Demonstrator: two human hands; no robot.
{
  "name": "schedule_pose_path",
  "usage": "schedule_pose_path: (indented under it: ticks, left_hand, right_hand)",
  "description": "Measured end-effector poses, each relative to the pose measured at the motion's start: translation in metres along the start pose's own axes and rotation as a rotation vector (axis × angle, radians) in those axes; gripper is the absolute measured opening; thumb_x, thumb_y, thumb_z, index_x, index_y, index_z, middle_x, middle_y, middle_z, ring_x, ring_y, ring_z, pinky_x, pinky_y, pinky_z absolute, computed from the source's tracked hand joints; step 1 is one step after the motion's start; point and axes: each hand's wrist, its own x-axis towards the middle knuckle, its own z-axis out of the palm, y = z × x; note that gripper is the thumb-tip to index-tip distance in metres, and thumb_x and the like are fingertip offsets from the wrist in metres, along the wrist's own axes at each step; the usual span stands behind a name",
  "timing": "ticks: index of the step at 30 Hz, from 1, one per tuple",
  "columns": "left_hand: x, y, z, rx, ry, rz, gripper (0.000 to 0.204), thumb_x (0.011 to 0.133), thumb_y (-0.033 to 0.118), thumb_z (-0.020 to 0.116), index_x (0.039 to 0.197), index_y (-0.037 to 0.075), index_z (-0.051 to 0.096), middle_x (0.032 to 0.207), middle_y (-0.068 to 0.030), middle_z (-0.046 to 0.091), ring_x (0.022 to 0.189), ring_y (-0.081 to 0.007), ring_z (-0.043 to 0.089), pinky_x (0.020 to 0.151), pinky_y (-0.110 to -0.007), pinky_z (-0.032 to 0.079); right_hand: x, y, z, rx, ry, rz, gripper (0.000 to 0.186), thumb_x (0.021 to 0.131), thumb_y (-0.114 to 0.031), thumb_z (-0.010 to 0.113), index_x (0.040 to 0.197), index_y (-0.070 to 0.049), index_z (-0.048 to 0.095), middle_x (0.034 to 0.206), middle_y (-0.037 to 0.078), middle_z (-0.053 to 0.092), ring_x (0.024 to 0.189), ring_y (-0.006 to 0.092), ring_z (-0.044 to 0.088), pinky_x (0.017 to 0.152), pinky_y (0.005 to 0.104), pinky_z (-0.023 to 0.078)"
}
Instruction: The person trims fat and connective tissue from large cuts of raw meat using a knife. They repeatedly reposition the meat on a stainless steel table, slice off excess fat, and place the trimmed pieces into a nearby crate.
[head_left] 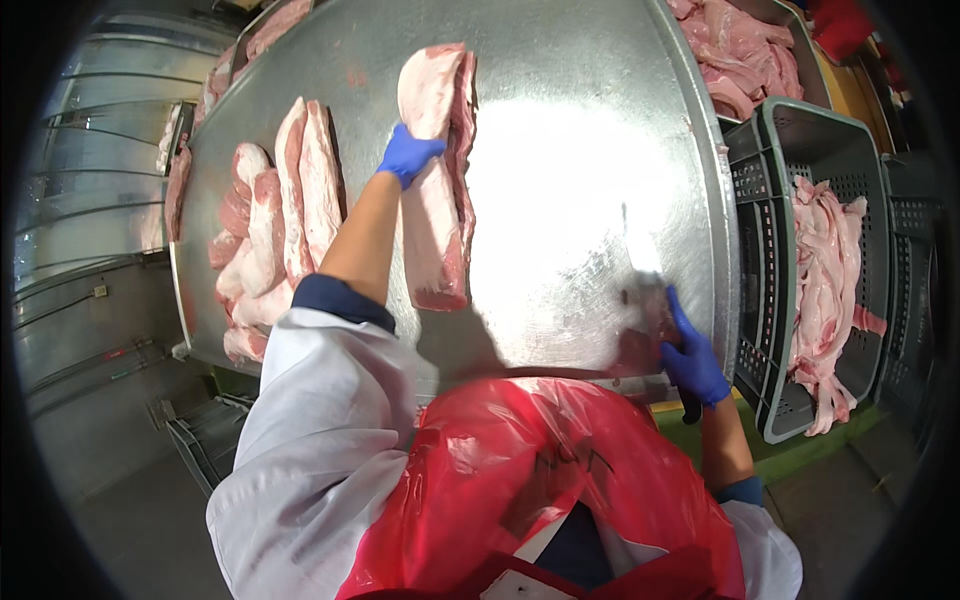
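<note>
a long slab of pale, fatty meat (430,230) lies lengthwise on the metal table (540,60), left of the bright glare. the left hand (410,157), in a blue glove, rests on the slab's left edge, thumb across the top; whether the other fingers curl around or lie flat, i cannot tell. the right hand (695,362), gloved too, is near the table's right near corner, well apart from the slab, fingers curled around what looks like a knife (691,407), its dark handle showing below and its blade hard to make out in the glare.

the work on this slab looks partway along: a redder strip runs down its right side behind a dark gap, perhaps partly parted, but it lies right against the rest. on the left, two long strips (306,190) lie beside a heap of pieces (262,235); finished or waiting, i cannot tell. pale trimmings (825,290) in the grey crate (770,420) on the right suggest plenty is already cut.
</note>
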Motion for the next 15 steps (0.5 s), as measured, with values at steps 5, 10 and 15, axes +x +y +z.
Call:
schedule_pose_path:
  ticks: [5,10,15]
  left_hand:
    - [-0.042,-0.007,-0.013,-0.928,-0.527,-0.115,0.052,0.074,0.011,0.066,0.124,-0.002,0.061,0.101,-0.0125,0.068,0.09,-0.0251,0.068,0.089,-0.04,0.055]
    - [-0.052,-0.038,0.011,-0.891,-0.46,-0.011,0.048,0.077,0.015,0.065,0.121,-0.001,0.062,0.116,-0.0195,0.068,0.105,-0.0326,0.067,0.095,-0.044,0.054]
    - [-0.175,0.032,0.046,0.272,0.248,0.717,0.063,0.072,0.035,0.08,0.12,0.0,0.06,0.102,-0.0182,0.067,0.103,-0.0305,0.063,0.089,-0.043,0.052]
  right_hand:
    - [-0.013,0.025,-0.002,0.133,0.251,-0.065,0.085,0.09,0.005,0.051,0.163,-0.024,0.018,0.079,-0.004,0.057,0.063,0.0041,0.05,0.056,0.0232,0.045]
    - [-0.028,0.028,-0.005,0.145,0.199,-0.076,0.084,0.091,0.004,0.052,0.163,-0.024,0.017,0.078,-0.002,0.057,0.061,0.0048,0.051,0.054,0.022,0.045]
    - [-0.004,0.061,-0.019,0.249,0.2,-0.257,0.083,0.093,0.007,0.049,0.163,-0.025,0.017,0.078,-0.001,0.058,0.054,0.0061,0.048,0.049,0.0206,0.042]
